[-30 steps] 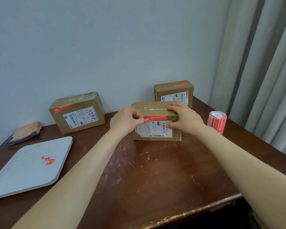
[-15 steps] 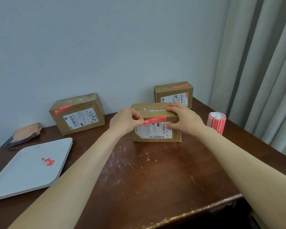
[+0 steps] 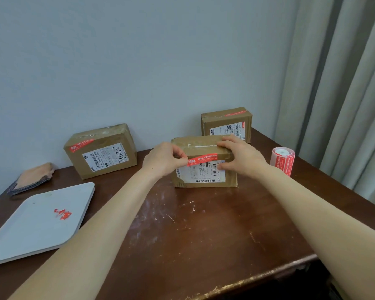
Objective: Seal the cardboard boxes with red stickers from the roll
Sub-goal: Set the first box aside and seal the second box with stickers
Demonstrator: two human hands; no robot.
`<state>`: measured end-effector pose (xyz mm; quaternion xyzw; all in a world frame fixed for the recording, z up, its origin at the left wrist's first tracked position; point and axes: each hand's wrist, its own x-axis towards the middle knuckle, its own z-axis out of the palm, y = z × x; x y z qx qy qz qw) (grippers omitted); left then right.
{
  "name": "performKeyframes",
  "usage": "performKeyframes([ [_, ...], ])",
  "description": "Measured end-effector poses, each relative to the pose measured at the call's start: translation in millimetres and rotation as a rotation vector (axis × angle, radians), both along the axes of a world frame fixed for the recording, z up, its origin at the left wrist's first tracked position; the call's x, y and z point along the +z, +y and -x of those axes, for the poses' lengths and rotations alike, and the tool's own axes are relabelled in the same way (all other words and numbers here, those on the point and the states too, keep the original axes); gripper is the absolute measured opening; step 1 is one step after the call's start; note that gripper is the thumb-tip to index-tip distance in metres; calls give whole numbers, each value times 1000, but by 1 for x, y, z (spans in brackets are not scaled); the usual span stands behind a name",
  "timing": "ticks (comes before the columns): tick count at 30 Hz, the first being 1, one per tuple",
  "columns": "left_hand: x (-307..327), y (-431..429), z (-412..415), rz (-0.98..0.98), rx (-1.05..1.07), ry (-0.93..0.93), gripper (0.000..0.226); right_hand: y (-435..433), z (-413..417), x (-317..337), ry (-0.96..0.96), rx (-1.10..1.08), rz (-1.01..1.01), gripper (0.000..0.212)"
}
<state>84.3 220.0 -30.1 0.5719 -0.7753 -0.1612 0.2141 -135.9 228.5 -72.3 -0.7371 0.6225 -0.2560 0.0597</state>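
Both hands are on the middle cardboard box [image 3: 204,165], which sits on the brown table [image 3: 204,234]; the left hand [image 3: 164,159] pinches the left end of a red sticker [image 3: 201,159] lying along the box's front top edge; the right hand [image 3: 240,158] grips the box's right side, fingers over the top; the sticker roll [image 3: 283,160] stands just right of it; two more stickered boxes, the left box [image 3: 100,150] and the back box [image 3: 226,124], sit by the wall.
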Motion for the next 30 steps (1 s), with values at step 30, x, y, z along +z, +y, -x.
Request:
performKeyframes([
  [30, 3, 3, 2, -52, -40, 81, 18, 0, 7, 2, -14, 38, -26, 71],
])
